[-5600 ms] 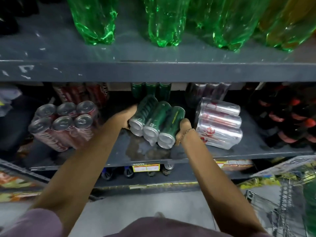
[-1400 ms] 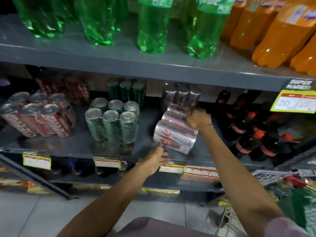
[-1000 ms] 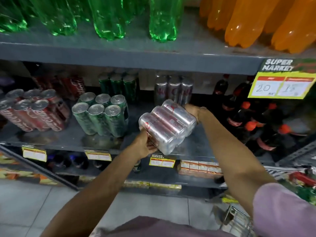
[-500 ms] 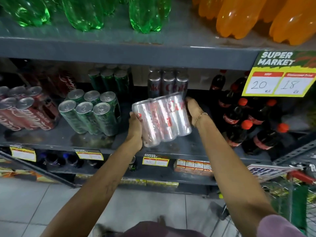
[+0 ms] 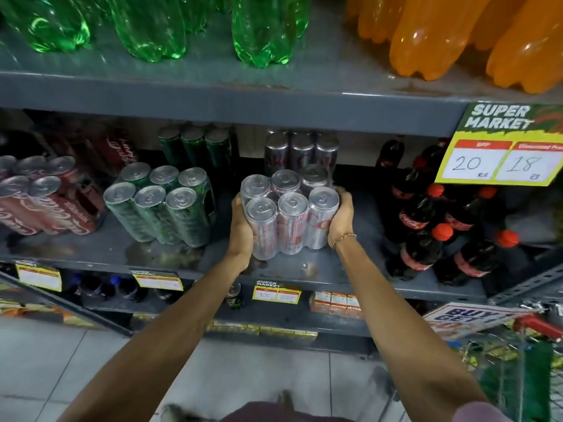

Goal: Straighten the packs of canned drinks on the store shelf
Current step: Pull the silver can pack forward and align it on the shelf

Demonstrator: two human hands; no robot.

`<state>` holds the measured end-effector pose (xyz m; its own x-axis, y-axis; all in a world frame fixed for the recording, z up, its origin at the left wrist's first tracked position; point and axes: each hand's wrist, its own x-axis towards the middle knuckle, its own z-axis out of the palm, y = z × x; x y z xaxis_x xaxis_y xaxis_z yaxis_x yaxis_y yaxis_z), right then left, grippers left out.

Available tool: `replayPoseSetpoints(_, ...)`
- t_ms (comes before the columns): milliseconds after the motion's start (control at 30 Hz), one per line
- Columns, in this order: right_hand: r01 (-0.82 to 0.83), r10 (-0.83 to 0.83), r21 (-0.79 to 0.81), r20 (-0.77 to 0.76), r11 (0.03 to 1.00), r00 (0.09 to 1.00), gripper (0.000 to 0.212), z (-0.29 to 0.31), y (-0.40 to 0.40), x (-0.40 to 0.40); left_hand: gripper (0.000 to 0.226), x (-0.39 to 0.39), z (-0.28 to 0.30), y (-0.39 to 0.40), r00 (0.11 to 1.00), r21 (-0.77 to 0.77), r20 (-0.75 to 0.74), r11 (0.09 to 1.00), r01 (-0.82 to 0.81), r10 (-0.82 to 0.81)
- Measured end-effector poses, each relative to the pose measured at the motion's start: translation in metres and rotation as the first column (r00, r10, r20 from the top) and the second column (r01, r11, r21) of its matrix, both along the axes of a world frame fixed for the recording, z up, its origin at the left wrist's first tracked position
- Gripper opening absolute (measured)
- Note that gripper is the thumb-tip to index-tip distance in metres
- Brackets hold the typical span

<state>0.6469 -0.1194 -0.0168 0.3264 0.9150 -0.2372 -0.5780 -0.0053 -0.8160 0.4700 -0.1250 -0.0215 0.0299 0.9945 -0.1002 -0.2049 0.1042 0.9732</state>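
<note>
Readable signs and labels on the drinks shelves

Top right, yellow price card (image 5: 499, 144) headed "SUPER MARKET", handwritten "20" and "18" in two white boxes. On the shelf edge below, small price tag (image 5: 276, 291) headed "SUPER MARKET", figures too faint to read surely. Lower right, white sign (image 5: 466, 318) with blue "BUY" and "GET", rest cut off. Coca-Cola script on dark bottles (image 5: 416, 236) with red labels and on red cans (image 5: 51, 205). Red letters "Co" on silver can pack (image 5: 289, 220).
</note>
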Motion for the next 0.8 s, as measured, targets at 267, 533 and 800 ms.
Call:
replayPoseSetpoints(267,-0.007,0.007,-0.001,0.068,1.000,0.998,0.048,-0.004,-0.002,0.003,0.060,-0.002,0.001,-0.004,0.999,-0.039,-0.027,0.998,0.042,-0.043)
replayPoseSetpoints(533,-0.177,0.188,-0.079,0.170,0.981,0.967,0.060,0.013,0.002,0.014,0.077,0.020,-0.015,-0.062,0.973,0.218,-0.228,0.976,0.017,0.034)
replayPoseSetpoints(800,0.034,0.026,-0.159,0.366,0.987,0.930,0.073,0.002,-0.022,-0.015,0.050,-0.024,-0.010,-0.008,0.858,0.175,-0.508,0.966,0.189,-0.075)
